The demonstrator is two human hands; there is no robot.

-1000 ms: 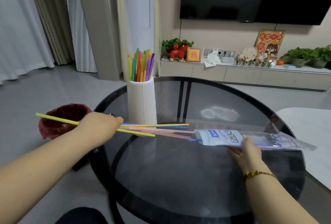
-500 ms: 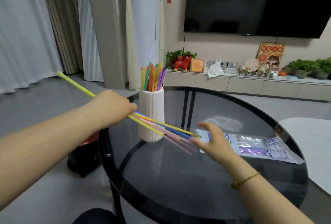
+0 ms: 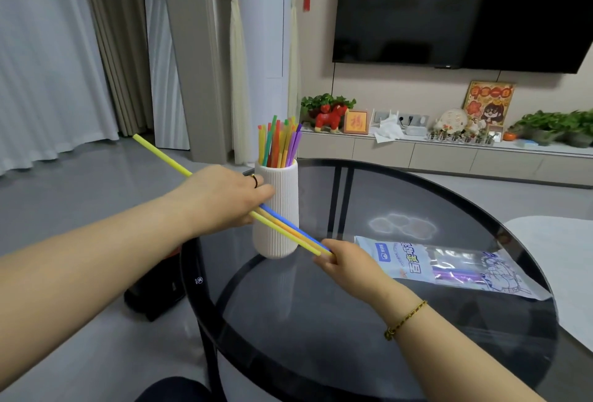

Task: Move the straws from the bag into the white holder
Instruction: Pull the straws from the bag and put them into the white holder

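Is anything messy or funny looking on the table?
Nothing is spilled or broken. The white holder stands upright with straws inside. The left hand and right hand hold a slanted bunch of straws in front of it. The bag lies flat on the table.

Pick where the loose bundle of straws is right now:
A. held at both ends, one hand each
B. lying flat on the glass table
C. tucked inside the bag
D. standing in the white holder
A: the left hand grips the bundle of straws mid-length, and the right hand pinches its lower tips in front of the white holder.
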